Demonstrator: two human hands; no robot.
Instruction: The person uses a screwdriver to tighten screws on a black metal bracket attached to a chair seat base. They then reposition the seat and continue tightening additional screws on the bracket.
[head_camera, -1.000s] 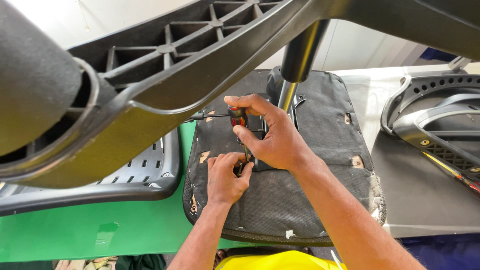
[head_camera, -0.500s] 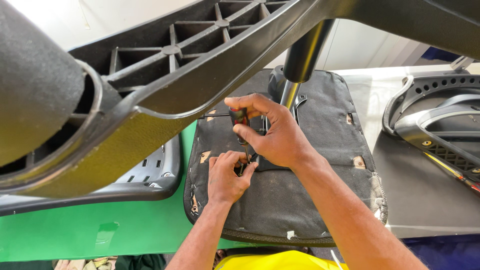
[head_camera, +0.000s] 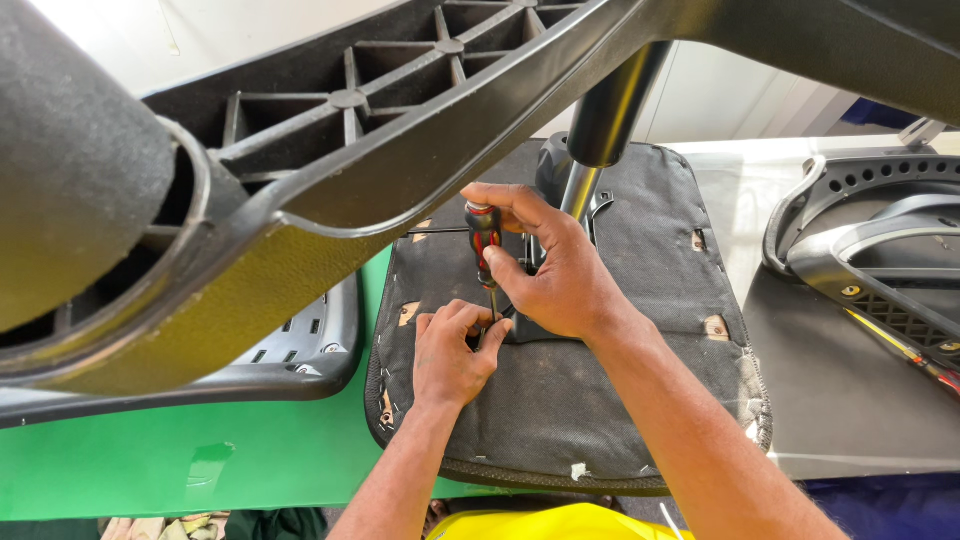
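A screwdriver (head_camera: 484, 240) with a glossy red-and-black plastic handle and a thin metal shank is seen over the seat underside (head_camera: 620, 400), which is covered in matt black cloth, torn in spots. The chair base (head_camera: 340, 110) is moulded of matt black plastic; the column (head_camera: 610, 110) is smooth and dark above, shiny metal below. The green table (head_camera: 200, 460) is seen to be smooth and faintly glossy

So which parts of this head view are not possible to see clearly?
- Screwdriver tip and the screw: hidden by the left hand fingers.
- Gas cylinder top: hidden behind the chair base.
- Seat underside near edge: hidden by the forearms.
- Plastic backrest: cut off by the right frame edge.
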